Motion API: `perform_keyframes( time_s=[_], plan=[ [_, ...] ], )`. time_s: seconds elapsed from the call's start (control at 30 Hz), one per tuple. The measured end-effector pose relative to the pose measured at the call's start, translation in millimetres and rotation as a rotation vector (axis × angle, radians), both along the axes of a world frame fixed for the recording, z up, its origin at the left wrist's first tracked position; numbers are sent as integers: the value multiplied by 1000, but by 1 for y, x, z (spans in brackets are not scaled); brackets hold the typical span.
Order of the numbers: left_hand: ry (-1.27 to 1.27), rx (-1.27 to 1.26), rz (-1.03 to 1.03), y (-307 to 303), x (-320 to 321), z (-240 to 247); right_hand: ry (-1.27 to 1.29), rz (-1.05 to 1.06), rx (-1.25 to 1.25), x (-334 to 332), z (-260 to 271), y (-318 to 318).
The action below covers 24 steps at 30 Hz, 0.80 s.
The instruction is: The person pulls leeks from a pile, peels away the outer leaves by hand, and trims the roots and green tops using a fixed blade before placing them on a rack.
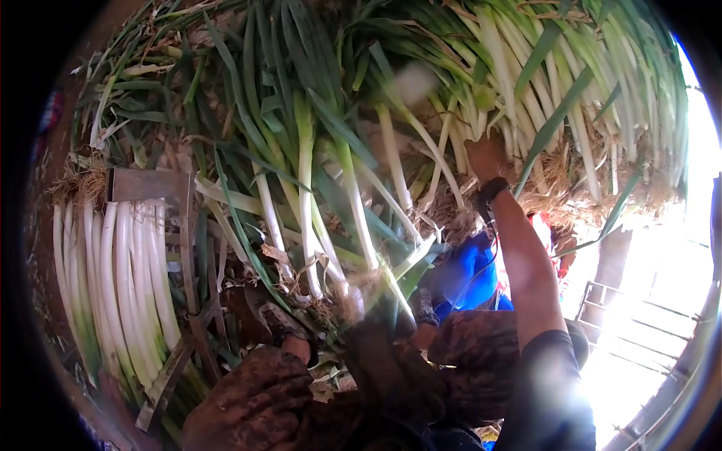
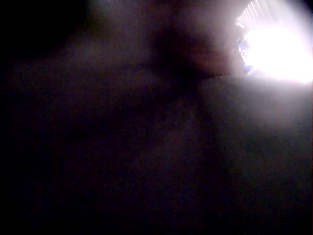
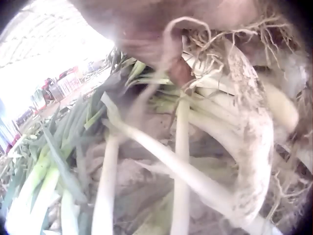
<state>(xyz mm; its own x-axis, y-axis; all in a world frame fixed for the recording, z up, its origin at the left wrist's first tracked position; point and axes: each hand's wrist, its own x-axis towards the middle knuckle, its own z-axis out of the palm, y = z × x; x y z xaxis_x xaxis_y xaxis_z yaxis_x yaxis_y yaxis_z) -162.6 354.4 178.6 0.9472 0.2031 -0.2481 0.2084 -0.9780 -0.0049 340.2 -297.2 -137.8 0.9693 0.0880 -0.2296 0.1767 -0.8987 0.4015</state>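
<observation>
In the head view my right hand (image 1: 489,159) reaches forward into a heap of long green onions (image 1: 519,98), fingers curled at the white stalks beside the roots. The right wrist view has the same hand (image 3: 146,36) at the top, its fingertips right at the stalks. A soil-stained white stalk (image 3: 252,132) and stringy roots (image 3: 264,34) lie close beside it. The head view does not show my left hand. The left wrist view is dark and blurred, with only a dim skin-toned patch (image 2: 210,61) near the top.
Loose green onions (image 1: 304,203) lie in front of my legs. At left, a bundle of white stalks (image 1: 124,270) lies by a metal frame (image 1: 154,185). Beside my knee (image 1: 474,349) is something blue (image 1: 474,270). A barred metal rack (image 1: 632,323) stands in bright light at right.
</observation>
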Motion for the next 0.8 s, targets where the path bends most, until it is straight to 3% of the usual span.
perform_keyframes(
  time_s=[0.07,0.13,0.17,0.23,0.27,0.33,0.37,0.43,0.47,0.5,0.53,0.6,0.67,0.73,0.8],
  plan=[
    [10,-5,9,1,-1,2,62,91,-52,-1,13,20],
    [19,-11,19,1,-1,2,-396,-181,383,1,8,28],
    [27,-11,22,1,-1,2,-387,-182,380,6,13,24],
    [37,-30,29,2,-2,3,28,315,158,15,31,6],
    [36,-36,31,1,-2,3,28,315,155,16,30,7],
    [28,-67,50,-1,-4,4,71,-116,547,16,29,13],
    [17,-109,79,-3,-5,5,64,-112,553,16,33,14],
    [1,-201,141,-4,-6,6,-12,357,311,16,44,10],
    [-7,-201,130,-3,-7,6,-25,362,310,16,46,13],
    [18,52,-56,12,-13,5,-47,346,527,20,32,6],
    [5,51,-54,12,-16,3,-67,330,746,20,37,12],
    [-44,91,-38,11,-17,-5,-156,338,761,6,52,36],
    [-52,110,-54,10,-16,-5,-103,-223,881,-9,71,63],
    [-52,116,-81,9,-15,-7,-81,-331,972,-21,63,56],
    [-79,110,-76,10,-13,-9,182,-601,1237,-41,56,58]
  ],
)
